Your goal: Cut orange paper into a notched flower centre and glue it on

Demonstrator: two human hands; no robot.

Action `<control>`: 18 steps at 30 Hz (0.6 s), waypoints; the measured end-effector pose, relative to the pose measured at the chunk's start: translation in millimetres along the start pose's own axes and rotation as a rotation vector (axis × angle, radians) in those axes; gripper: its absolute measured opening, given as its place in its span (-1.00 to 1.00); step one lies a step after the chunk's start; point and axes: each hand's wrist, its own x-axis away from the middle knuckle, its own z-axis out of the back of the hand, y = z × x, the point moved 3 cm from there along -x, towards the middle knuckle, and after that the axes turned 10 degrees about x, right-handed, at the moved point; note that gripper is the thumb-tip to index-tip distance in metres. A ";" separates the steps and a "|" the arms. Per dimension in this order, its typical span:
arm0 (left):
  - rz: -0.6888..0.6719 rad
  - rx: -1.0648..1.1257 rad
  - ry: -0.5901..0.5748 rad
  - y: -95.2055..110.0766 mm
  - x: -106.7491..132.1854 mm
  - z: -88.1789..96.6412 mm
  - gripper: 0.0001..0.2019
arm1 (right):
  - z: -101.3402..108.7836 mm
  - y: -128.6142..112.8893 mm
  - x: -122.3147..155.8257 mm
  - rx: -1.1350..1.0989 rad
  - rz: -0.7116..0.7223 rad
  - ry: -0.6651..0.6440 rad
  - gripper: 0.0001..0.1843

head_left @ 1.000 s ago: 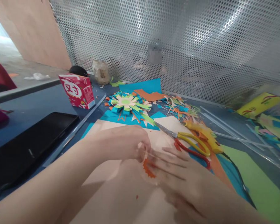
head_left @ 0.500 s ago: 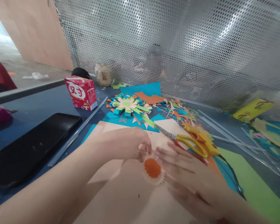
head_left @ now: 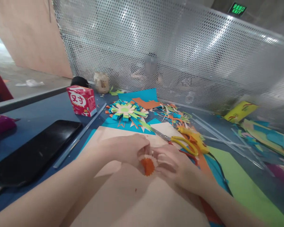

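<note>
A small orange paper disc with a pale, zigzag-edged paper ring [head_left: 148, 166] is between my hands, above a large cream paper sheet [head_left: 123, 201]. My left hand [head_left: 130, 149] curls its fingers on the upper left edge of the disc. From the other side my right hand [head_left: 177, 167] pinches its right edge, fingers bent and fingertips close to the left ones. Beyond the hands lies a layered paper rosette [head_left: 125, 110] in blue, cream and green. Scissors with yellow and red handles [head_left: 183, 143] rest just past my right hand, beside a yellow glue gun [head_left: 194, 140].
On the left are a black phone [head_left: 38, 151], a red drink carton [head_left: 81, 101] and a clear glue stick [head_left: 80, 135]. Paper scraps [head_left: 175, 115] lie at the back, before a perforated metal panel [head_left: 113, 41]. Green paper [head_left: 241, 186] lies on the right.
My right hand has gone from lying flat with fingers stretched to bending them onto the disc's edge. The disc now appears tilted between both hands. The view has shifted slightly.
</note>
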 end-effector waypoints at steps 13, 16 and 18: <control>-0.108 0.504 0.135 -3.4 -16.2 13.0 -0.78 | -3.3 24.4 -14.1 -0.520 -0.221 0.245 -0.68; 0.015 0.563 0.214 -11.8 -17.1 17.5 -0.80 | -0.2 28.7 -16.7 -0.520 -0.225 0.283 -0.70; 0.026 0.579 0.284 -14.2 -16.8 20.9 -0.78 | 1.0 31.3 -18.9 -0.529 -0.237 0.300 -0.70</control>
